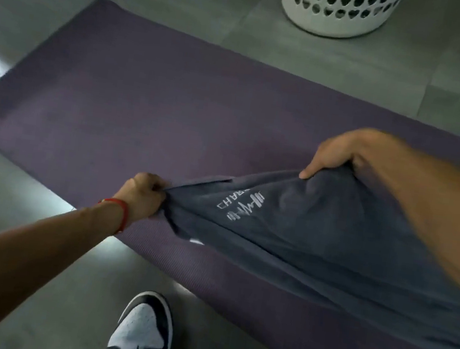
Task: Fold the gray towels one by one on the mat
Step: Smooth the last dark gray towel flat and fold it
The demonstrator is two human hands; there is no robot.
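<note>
Left hand (143,196) and right hand (341,153) each pinch an edge of the gray towel (316,245), lower right, above the purple mat (115,99). White embroidery appears mirrored, partly legible. Gray tile floor (356,67); white basket (337,9) at top.

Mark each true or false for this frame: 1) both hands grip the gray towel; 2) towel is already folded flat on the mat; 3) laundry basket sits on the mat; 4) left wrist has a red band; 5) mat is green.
1) True. The left hand and the right hand each grip an edge of the gray towel.
2) False. The towel is held up and stretched between the hands, not folded.
3) False. The white laundry basket stands on the gray floor beyond the mat.
4) True. A red band circles the left wrist.
5) False. The mat is purple.
</note>
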